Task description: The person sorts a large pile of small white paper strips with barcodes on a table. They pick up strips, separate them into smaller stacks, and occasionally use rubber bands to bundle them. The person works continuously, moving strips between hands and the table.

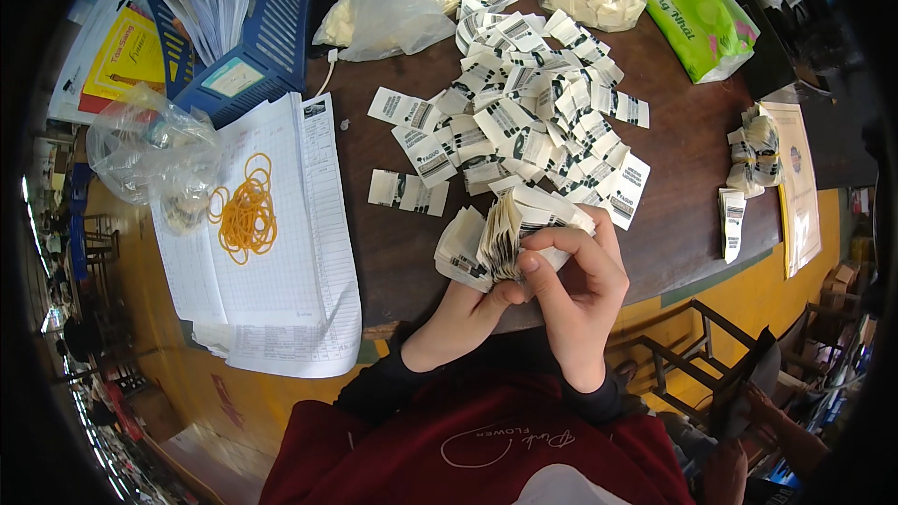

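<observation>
Nearest, at the lower edge: dark red top with black sleeves, both forearms rising from it. Left hand [465,310] under a fanned stack of white printed tags [496,238], thumb pressed up against the stack's lower edge, remaining fingers hidden beneath. Right hand [578,271] curled over the same stack from the right, fingers bent together and clamped on the tags' outer ends, thumb meeting the left thumb at the front. Stack held just above the near edge of a dark brown table [687,154], touching neither surface nor pile. Immediately beyond: loose heap of identical tags [533,112] spread across the table's middle, a few strays lying apart on its left side. Left of the hands: ruled paper sheets [309,252] overhanging the table edge, with a cluster of orange rubber bands [245,215] on them. Beside those, a crumpled clear plastic bag [145,145]. Right side: small bundled tags [753,154] and one separate bundle [731,220], next to a tan sheet. Farther back: blue plastic basket [267,23] holding papers, two translucent bags [393,0] of pale contents, green printed packet [702,14].
</observation>
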`<state>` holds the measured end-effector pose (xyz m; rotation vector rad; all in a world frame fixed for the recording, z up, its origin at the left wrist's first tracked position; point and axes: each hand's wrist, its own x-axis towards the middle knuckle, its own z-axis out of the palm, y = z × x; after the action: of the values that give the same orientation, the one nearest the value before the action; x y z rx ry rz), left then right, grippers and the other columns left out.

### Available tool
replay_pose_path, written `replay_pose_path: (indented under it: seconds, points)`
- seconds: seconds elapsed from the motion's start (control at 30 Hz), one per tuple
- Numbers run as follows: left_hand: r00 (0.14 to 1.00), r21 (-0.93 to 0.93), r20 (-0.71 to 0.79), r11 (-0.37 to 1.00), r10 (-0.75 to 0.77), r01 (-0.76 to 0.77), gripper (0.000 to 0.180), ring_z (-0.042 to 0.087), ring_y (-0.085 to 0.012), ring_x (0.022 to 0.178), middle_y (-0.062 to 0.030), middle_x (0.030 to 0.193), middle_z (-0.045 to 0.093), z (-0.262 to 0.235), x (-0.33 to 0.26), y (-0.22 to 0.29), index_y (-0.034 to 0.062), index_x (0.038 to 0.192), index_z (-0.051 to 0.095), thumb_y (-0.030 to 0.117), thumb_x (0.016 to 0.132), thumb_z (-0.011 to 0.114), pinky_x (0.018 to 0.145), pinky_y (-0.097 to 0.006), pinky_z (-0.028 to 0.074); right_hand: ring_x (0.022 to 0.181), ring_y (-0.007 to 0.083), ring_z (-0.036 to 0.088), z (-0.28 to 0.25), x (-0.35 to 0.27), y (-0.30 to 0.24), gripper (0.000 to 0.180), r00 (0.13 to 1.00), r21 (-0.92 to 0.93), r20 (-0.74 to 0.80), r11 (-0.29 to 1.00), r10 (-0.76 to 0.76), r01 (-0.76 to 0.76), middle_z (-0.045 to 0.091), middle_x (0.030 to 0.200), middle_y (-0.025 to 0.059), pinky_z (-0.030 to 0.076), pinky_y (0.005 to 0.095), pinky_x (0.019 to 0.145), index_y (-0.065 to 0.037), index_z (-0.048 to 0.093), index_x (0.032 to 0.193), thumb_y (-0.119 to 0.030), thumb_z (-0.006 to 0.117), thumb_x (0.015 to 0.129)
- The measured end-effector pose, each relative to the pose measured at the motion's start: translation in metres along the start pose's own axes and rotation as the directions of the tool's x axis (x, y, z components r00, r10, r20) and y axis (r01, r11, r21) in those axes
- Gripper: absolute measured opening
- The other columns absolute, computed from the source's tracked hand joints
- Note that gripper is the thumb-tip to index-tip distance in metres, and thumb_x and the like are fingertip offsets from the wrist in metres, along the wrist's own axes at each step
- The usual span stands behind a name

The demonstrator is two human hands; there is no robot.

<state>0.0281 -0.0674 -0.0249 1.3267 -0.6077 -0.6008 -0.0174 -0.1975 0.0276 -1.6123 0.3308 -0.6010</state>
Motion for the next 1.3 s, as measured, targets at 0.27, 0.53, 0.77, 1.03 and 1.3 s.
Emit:
replay_pose_path:
  seconds: [0.27,0.53,0.77,1.03,1.3]
  points:
    - [0.998,0.065,-0.05,0.997,0.043,-0.04,0.048,0.053,-0.0158,0.108,-0.0076,0.123,0.055,0.001,-0.003,-0.003,-0.0004,0.136,0.043,0.03,0.101,0.055,0.093,-0.031,0.044,0.092,0.0175,0.062,0.001,-0.001,0.002,0.026,1.0,0.026,-0.015,1.0,0.015,-0.015,0.057,0.108,0.0112,0.051,0.0274,0.073,0.0,0.07,0.093,-0.001,0.082,0.07]
    - [0.999,-0.073,0.048,0.997,-0.002,0.006,0.058,0.046,-0.0163,0.124,-0.008,0.137,0.046,-0.006,-0.008,-0.012,0.0025,0.145,0.032,0.034,0.102,0.052,0.102,-0.033,0.039,0.1,0.017,0.056,-0.01,0.003,0.0,0.014,0.994,0.146,0.074,0.985,0.08,-0.09,0.056,0.111,0.0089,0.045,0.0278,0.085,0.002,0.068,0.091,0.003,0.074,0.078]
    - [0.98,-0.267,0.074,0.943,-0.183,0.196,0.06,0.04,-0.0211,0.133,-0.0093,0.144,0.042,-0.005,-0.011,-0.002,0.0033,0.148,0.028,0.029,0.1,0.054,0.111,-0.038,0.032,0.101,0.0155,0.054,-0.006,0.001,0.0,0.012,0.985,0.258,0.008,0.951,0.173,-0.169,0.055,0.108,0.0075,0.042,0.0271,0.085,0.001,0.066,0.092,0.008,0.067,0.082]
    - [0.963,-0.382,0.069,0.885,-0.259,0.265,0.054,0.045,-0.0212,0.13,-0.0099,0.14,0.045,-0.01,-0.011,-0.009,0.0041,0.147,0.028,0.02,0.099,0.047,0.108,-0.039,0.037,0.088,0.0232,0.061,-0.01,0.006,0.011,0.02,0.993,-0.075,0.005,0.99,-0.12,0.12,0.059,0.101,0.0117,0.049,0.0297,0.074,-0.004,0.07,0.095,0.002,0.073,0.076]
    - [0.961,-0.372,0.074,0.887,-0.267,0.275,0.048,0.05,-0.0199,0.123,-0.0101,0.134,0.049,-0.01,-0.01,-0.007,0.0028,0.144,0.032,0.021,0.102,0.045,0.102,-0.036,0.041,0.091,0.0238,0.062,-0.012,0.005,0.013,0.027,0.994,-0.036,0.026,0.994,-0.106,0.107,0.059,0.104,0.0119,0.049,0.0304,0.075,-0.004,0.07,0.096,-0.005,0.08,0.072]
